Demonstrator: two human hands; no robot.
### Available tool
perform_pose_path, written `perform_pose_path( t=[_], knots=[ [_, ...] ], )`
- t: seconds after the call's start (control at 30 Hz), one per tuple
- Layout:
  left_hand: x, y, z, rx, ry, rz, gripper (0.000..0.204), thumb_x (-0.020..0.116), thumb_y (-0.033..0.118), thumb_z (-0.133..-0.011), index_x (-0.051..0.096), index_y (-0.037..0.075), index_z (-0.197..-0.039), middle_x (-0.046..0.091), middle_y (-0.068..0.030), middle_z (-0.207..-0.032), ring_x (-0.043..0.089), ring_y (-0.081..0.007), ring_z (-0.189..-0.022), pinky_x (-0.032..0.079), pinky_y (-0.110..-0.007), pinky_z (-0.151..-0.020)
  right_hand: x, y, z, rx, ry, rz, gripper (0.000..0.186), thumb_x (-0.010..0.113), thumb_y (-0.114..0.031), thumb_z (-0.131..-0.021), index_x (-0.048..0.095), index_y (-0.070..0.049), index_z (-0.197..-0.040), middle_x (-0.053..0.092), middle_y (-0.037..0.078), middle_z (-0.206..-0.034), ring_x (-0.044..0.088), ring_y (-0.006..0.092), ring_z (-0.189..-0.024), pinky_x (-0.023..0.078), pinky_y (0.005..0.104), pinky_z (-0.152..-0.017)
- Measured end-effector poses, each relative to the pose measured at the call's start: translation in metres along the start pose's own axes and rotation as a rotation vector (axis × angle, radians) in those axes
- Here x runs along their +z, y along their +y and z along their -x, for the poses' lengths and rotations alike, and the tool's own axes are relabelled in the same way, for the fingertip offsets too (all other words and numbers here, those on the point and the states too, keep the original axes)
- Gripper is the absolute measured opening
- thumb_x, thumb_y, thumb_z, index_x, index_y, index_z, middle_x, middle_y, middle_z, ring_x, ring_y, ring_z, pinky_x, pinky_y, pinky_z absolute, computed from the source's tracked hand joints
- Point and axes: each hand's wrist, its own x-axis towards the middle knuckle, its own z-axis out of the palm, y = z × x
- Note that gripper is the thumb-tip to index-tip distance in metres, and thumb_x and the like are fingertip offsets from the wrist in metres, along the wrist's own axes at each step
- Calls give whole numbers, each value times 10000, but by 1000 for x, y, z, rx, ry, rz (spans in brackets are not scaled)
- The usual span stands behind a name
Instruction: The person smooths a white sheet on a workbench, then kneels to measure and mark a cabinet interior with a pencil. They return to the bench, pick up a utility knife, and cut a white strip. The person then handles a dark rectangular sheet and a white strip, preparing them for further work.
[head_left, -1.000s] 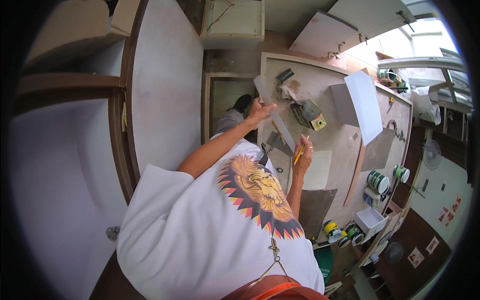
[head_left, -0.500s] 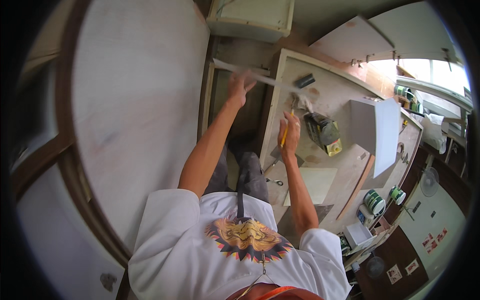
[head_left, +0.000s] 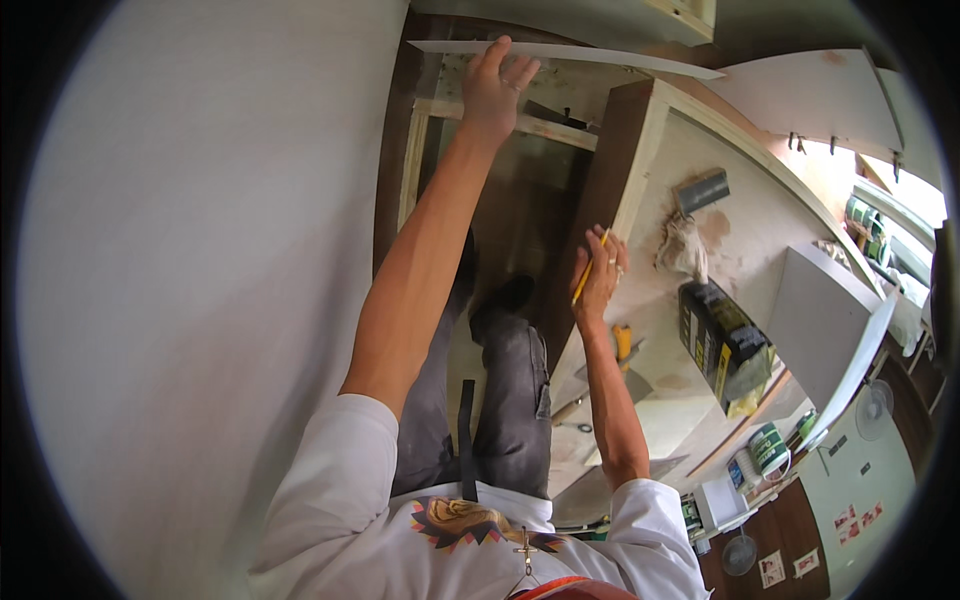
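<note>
My left hand (head_left: 490, 98) is stretched far forward, its fingers on a long, thin white strip (head_left: 590, 55) near the strip's left part. The strip lies roughly crosswise, above a wooden frame (head_left: 545, 128) with a dark opening. Between the fingers of my right hand (head_left: 600, 280) is a yellow pencil (head_left: 583, 285), slanting upward. That hand hovers beside the near edge of the workbench (head_left: 640, 145), to the right of the opening. On the bench lie a grey block (head_left: 702, 190), a crumpled whitish cloth (head_left: 683, 250) and a dark rectangular can (head_left: 715, 325) with yellow markings.
A large pale panel (head_left: 200, 280) fills the left side. A grey-white box shape (head_left: 825, 320) stands on the right of the bench. Farther back are a green-and-white bucket (head_left: 768, 448), a white tray (head_left: 720, 500) and a fan (head_left: 874, 408). A yellow-handled tool (head_left: 623, 343) lies near my right forearm.
My left hand has moved farther forward with the white strip, which now lies more level across the view. My right hand still has the pencil. The view has shifted toward the opening.
</note>
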Motion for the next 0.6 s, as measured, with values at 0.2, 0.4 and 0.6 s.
perform_pose_path(
  t=[0.2,0.4,0.6],
  knots=[
    [-38,-34,-67,17,31,-72,659,795,128,-848,380,-62,-1323,396,-172,-1281,521,-397,-1207,564,-523,-1026,5,9,10,1,-17,-31,283,650,-56,-909,642,-76,-1191,672,115,-1247,540,333,-1275,315,534,-1143],
    [-52,-61,-110,24,89,-176,480,813,167,-842,532,-35,-1175,507,-121,-1178,585,-318,-1098,587,-477,-972,5,10,12,1,-20,-32,226,580,-131,-973,630,-61,-1183,680,150,-1212,552,365,-1263,311,548,-1145],
    [-58,-59,-132,137,23,-247,559,795,184,-866,480,-61,-1257,500,-158,-1229,591,-308,-1103,602,-444,-964,7,6,11,19,8,-42,199,580,-133,-977,654,-47,-1140,708,149,-1145,562,349,-1246,304,530,-1155]
  ],
)
